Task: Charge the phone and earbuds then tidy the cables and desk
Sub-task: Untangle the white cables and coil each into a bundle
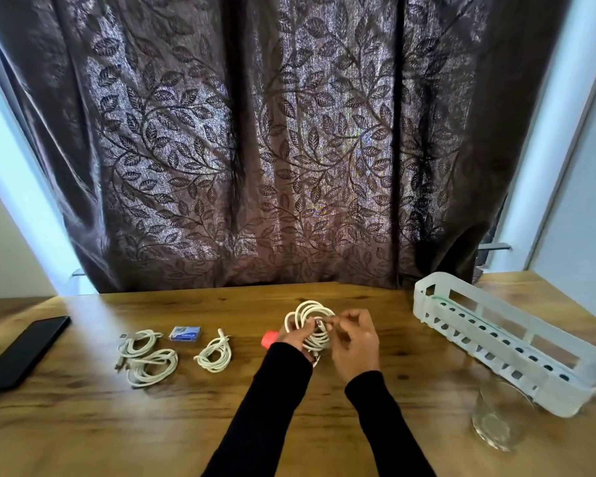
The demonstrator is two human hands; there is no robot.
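Both hands meet above the middle of the wooden surface (221,418), working one coiled white cable (312,321). The left hand (291,333) has its fingers curled round the lower left part of the coil, gripping the loops together, while the right hand (353,340) pinches a strand or end of that same cable between thumb and fingertips at the coil's right side, the other fingers bent inward. The top loops of the coil rise above both hands, and a short tail hangs out below, between the two black sleeves. A small red-pink object (269,339) shows just beside the left hand, partly hidden behind it; what it is cannot be told. Left of the hands, apart from them, lies a small bundled white cable (214,354), then a small blue box (184,333), and further left a larger tangle of white cables (145,358). Near the left edge a dark flat slab (25,351) lies aslant; it may be the phone or another device, not clear. To the right, well apart from the hands, a translucent white plastic tray (506,342) with cut-out walls lies on the surface, and a clear glass (499,416) stands just in front of it. A dark leaf-patterned curtain (255,142) hangs behind.
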